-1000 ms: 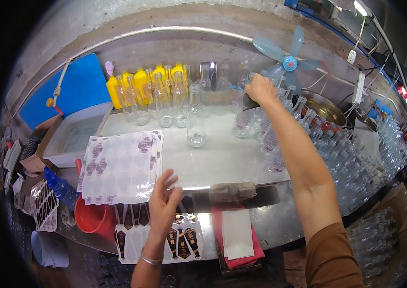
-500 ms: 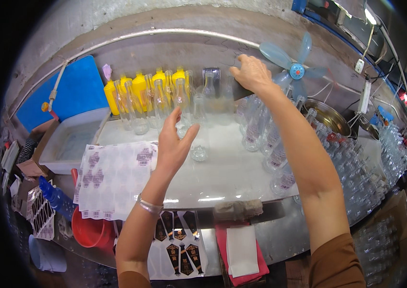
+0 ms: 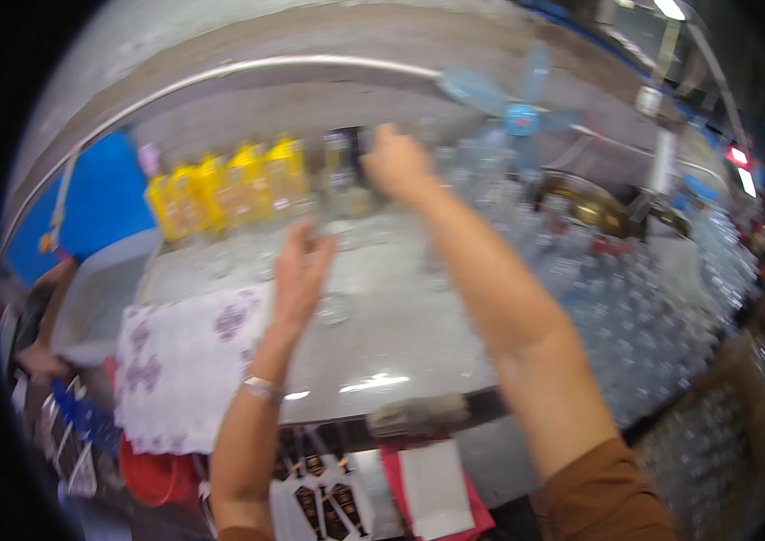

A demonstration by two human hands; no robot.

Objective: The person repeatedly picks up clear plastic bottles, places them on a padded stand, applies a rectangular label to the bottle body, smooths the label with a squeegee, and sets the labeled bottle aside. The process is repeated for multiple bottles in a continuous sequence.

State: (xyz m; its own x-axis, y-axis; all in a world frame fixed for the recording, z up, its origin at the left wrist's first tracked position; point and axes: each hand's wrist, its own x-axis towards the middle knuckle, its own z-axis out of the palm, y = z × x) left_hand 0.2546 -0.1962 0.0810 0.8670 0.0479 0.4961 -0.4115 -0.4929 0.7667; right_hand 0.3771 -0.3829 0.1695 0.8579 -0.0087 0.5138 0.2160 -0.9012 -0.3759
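My right hand [image 3: 400, 167] reaches to the back of the white worktop [image 3: 391, 334]. Its fingers look curled, but motion smears them, and what they grip is unclear. Beside its fingertips are a dark upright object [image 3: 355, 144] and a clear glass bottle [image 3: 341, 176]. My left hand [image 3: 299, 275] hovers above the worktop with thumb and fingers apart and nothing in it. Just right of it sits a round clear glass piece [image 3: 335, 309]. Yellow bottles [image 3: 220, 189] line the back left, with blurred clear bottles before them.
White sheets with purple prints [image 3: 175, 388] lie left of my left forearm. Behind them are a white tub [image 3: 98, 311] and a blue board [image 3: 103, 194]. Many clear bottles [image 3: 617, 325] crowd the right, below a blue fan [image 3: 520, 119]. A red bucket [image 3: 155, 473] stands at the front left.
My right hand has moved left, closer to the dark upright object. The whole view has shifted and blurred. My left hand stays over the worktop, still spread.
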